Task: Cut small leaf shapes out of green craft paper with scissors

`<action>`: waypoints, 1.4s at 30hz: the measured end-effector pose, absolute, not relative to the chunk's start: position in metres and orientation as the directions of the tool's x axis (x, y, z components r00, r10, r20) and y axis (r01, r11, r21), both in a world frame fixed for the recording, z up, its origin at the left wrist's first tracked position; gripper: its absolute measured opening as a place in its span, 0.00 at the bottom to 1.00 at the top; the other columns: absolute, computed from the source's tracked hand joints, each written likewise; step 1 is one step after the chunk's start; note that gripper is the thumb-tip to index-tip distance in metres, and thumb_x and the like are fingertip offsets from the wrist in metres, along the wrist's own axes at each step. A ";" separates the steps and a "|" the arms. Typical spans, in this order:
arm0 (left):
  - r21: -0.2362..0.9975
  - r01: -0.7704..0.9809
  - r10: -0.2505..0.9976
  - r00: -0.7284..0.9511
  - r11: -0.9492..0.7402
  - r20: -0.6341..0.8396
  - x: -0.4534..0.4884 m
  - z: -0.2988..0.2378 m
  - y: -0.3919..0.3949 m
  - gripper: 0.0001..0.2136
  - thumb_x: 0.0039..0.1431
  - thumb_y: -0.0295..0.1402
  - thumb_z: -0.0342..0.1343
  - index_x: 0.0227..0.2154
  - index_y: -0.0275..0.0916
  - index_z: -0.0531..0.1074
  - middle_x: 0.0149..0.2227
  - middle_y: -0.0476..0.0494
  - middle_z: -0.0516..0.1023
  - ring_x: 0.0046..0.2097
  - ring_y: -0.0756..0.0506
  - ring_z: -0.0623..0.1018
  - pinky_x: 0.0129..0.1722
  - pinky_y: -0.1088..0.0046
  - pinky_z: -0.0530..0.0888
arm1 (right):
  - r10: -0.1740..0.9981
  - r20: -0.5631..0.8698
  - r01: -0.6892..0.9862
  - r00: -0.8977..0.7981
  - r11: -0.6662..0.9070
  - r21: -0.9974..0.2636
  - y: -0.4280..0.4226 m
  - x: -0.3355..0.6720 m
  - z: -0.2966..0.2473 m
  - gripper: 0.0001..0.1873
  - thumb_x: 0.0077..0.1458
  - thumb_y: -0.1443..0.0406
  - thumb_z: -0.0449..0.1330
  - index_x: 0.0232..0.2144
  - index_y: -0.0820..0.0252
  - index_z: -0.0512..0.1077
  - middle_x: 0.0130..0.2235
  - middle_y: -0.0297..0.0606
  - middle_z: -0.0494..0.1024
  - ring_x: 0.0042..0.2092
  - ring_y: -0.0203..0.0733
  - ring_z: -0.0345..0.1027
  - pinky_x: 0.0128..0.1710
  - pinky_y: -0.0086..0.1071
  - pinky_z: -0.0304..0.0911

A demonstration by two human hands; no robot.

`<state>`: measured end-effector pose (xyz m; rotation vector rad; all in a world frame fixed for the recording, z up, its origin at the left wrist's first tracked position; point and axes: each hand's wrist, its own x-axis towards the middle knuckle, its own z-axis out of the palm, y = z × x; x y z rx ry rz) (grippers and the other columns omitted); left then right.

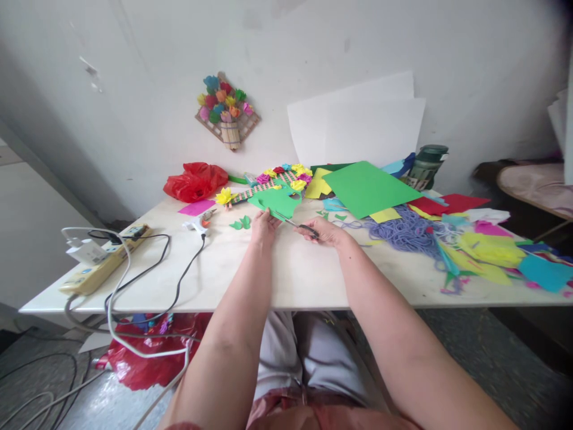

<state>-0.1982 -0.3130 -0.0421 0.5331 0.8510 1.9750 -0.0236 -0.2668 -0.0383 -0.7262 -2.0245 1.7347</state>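
My left hand point(265, 227) pinches the lower edge of a piece of green paper point(280, 202), which has curved notches along its right side. Scissors point(292, 223) are gripped by the handles in my right hand point(326, 232), with their blades at the paper's lower edge beside my left fingers. Whether the blades are parted is too small to tell. Small cut green leaf shapes point(240, 223) lie left of my left hand. Just behind the paper rests a woven stick craft point(255, 190) trimmed with yellow, pink, red and blue paper flowers.
At the left are a glue gun point(197, 224) and a power strip point(105, 260) with trailing cords. A red plastic bag point(196, 181) sits at the back. Rightward lie a green sheet point(371, 189), purple yarn point(400, 230), coloured scraps point(492, 248) and a dark jar point(428, 166).
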 end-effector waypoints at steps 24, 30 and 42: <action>0.668 -0.644 0.865 -0.502 -0.373 0.000 -0.202 -0.043 -0.312 0.03 0.53 0.26 0.52 0.25 0.35 0.66 0.20 0.49 0.72 0.23 0.52 0.73 0.33 0.73 0.72 | 0.566 -0.077 0.228 -0.821 0.201 -0.953 -0.274 -0.018 -0.028 0.18 0.40 0.55 0.63 0.19 0.63 0.63 0.14 0.28 0.63 0.13 0.25 0.52 0.11 0.23 0.43; 0.681 -0.649 0.880 -0.475 -0.338 -0.015 -0.198 -0.040 -0.314 0.03 0.53 0.27 0.52 0.26 0.35 0.66 0.22 0.48 0.73 0.24 0.51 0.74 0.32 0.73 0.72 | 0.584 -0.076 0.232 -0.808 0.197 -0.952 -0.274 -0.019 -0.028 0.19 0.40 0.53 0.62 0.20 0.63 0.64 0.15 0.27 0.64 0.13 0.25 0.52 0.10 0.22 0.43; 0.671 -0.666 0.876 -0.479 -0.327 -0.049 -0.199 -0.040 -0.313 0.04 0.51 0.27 0.54 0.24 0.36 0.65 0.18 0.51 0.69 0.23 0.52 0.73 0.31 0.74 0.71 | 0.594 -0.052 0.224 -0.803 0.219 -0.950 -0.278 -0.020 -0.027 0.15 0.42 0.56 0.61 0.21 0.63 0.64 0.15 0.27 0.62 0.13 0.24 0.49 0.10 0.22 0.39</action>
